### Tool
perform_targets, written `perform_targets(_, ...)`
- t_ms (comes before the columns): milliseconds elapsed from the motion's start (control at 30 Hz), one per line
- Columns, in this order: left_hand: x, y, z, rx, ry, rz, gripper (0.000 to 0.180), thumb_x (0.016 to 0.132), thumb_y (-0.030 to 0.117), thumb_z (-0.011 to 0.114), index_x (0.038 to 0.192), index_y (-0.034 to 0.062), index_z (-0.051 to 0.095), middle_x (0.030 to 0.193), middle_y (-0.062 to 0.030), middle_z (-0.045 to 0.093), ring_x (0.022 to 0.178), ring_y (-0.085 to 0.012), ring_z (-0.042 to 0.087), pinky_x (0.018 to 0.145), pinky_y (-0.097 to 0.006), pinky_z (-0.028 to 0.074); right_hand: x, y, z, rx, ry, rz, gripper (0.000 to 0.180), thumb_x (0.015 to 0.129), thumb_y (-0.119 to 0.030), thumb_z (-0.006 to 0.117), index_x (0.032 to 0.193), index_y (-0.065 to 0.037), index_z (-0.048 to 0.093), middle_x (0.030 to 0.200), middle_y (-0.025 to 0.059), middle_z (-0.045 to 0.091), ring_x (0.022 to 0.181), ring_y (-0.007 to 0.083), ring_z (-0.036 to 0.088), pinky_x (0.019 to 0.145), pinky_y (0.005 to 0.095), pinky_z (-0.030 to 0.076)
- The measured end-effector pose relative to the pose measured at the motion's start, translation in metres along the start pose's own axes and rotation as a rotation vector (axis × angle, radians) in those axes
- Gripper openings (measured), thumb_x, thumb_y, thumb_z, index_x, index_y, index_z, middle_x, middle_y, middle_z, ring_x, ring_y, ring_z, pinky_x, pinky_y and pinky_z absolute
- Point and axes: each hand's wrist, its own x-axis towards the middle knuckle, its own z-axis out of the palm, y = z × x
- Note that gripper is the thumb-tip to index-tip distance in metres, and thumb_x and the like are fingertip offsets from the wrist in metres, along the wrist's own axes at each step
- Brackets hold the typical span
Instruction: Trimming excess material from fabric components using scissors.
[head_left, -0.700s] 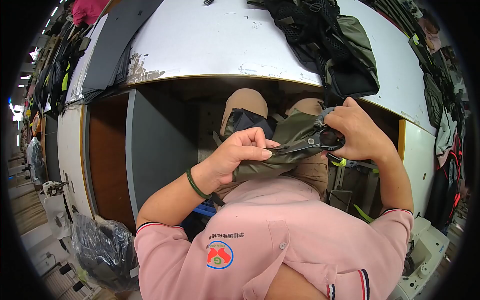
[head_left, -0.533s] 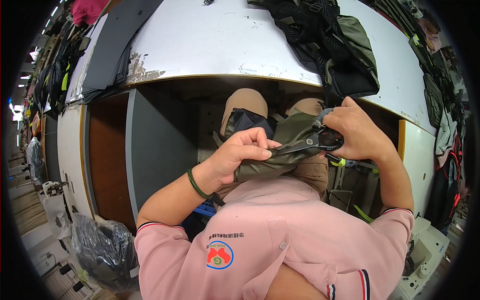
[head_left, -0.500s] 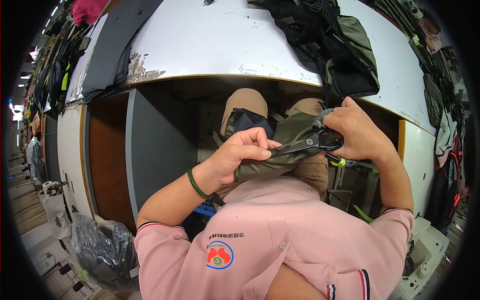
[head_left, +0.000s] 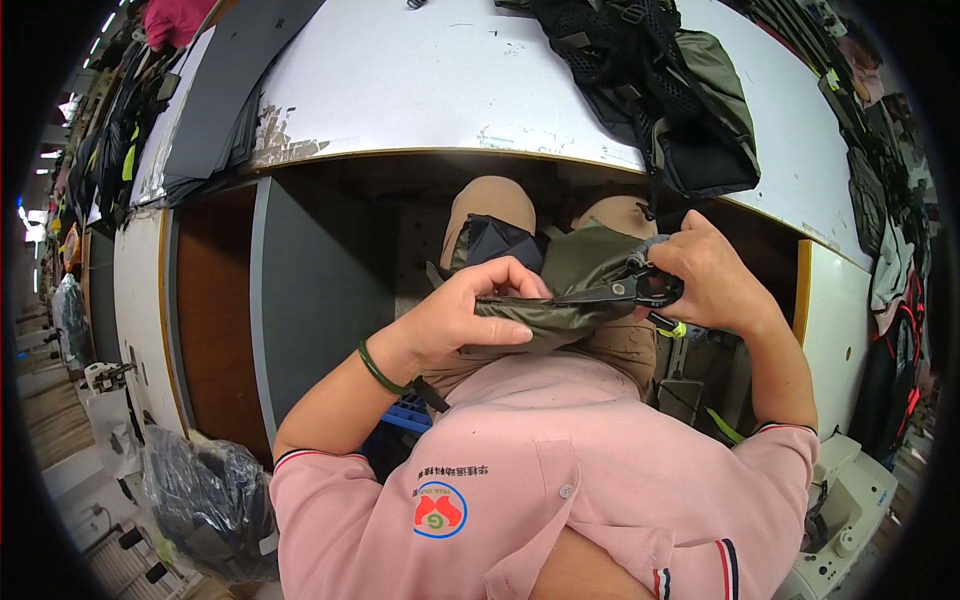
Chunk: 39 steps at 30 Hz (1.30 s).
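Item under inspection: one olive-green fabric piece (head_left: pixel 590 258), lying across the seated person's lap, over the tan trousers (head_left: pixel 490 200) and below the front edge of the white counter (head_left: pixel 430 80). The cloth is thin-looking, with a slight sheen. Its upper part spreads fairly smooth over one thigh; the lower part is bunched, with soft creases and folds. A narrow, darker edge runs sideways through the bunched part; whether it is a zip or a trim cannot be told. A dark navy cloth (head_left: pixel 502 243) lies beside it over the other knee; whether the two are joined is unclear.

Hands: the right hand (head_left: pixel 706 275) grasps the handles of the scissors (head_left: pixel 603 291). These have dark blades, a round pivot and black loops, with grey wrapping on one. The blades point toward the left hand (head_left: pixel 465 312) and lie along the dark edge, apparently closed or nearly so. The left hand is at the other end of that edge, thumb and fingers parted, the thumb lying against the front of the cloth; whether the partly hidden fingertips pinch it cannot be told.

On the counter: a black mesh bag (head_left: pixel 640 95) with olive panels, and grey sheets (head_left: pixel 225 95).
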Motion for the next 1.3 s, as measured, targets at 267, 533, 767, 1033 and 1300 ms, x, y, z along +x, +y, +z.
perform_targets(267,-0.005,-0.008,0.003,-0.045,0.125,-0.089,0.029,0.083,-0.003,0.072,0.111,0.0013,0.064,0.103,-0.0030,0.066,0.092,-0.0073,0.062,0.085,-0.023,0.052,0.002,-0.001,0.001,0.015,-0.028,0.018,0.049,0.058,-0.038,0.090,0.071,-0.009,0.053,0.064,0.0050,0.052,0.065,0.0270,0.051,0.073,0.0357,0.036)
perform_targets(533,-0.004,-0.011,0.003,-0.121,0.136,-0.095,0.031,0.083,-0.005,0.071,0.113,0.0004,0.065,0.104,-0.0037,0.067,0.092,-0.0080,0.063,0.086,-0.024,0.053,0.005,-0.002,0.002,0.001,-0.024,0.018,0.052,0.058,-0.042,0.090,0.075,-0.009,0.053,0.065,0.0042,0.052,0.068,0.0259,0.052,0.075,0.0357,0.036)
perform_targets(767,-0.003,-0.011,0.005,-0.132,0.144,-0.092,0.031,0.083,-0.005,0.071,0.113,0.0004,0.065,0.103,-0.0034,0.067,0.092,-0.0077,0.064,0.085,-0.023,0.053,0.002,0.004,0.007,-0.038,-0.012,0.021,0.050,0.057,-0.041,0.090,0.069,-0.009,0.053,0.064,0.0046,0.053,0.066,0.0264,0.051,0.075,0.0357,0.036)
perform_targets(1033,0.000,-0.010,0.012,-0.108,0.161,-0.112,0.031,0.083,-0.005,0.071,0.114,-0.0009,0.065,0.104,-0.0038,0.067,0.092,-0.0072,0.063,0.084,-0.022,0.053,0.010,-0.005,0.002,-0.011,0.022,-0.017,0.047,0.063,-0.043,0.088,0.071,-0.009,0.057,0.064,0.0057,0.056,0.065,0.0263,0.053,0.075,0.0352,0.036)
perform_targets(1300,0.002,-0.011,0.012,-0.086,0.179,-0.124,0.033,0.082,-0.007,0.072,0.113,-0.0012,0.064,0.105,-0.0060,0.068,0.092,-0.0098,0.065,0.085,-0.025,0.055,0.009,-0.003,0.005,-0.036,-0.029,0.001,0.047,0.063,-0.042,0.088,0.071,-0.009,0.056,0.063,0.0064,0.056,0.064,0.0266,0.053,0.076,0.0349,0.036)
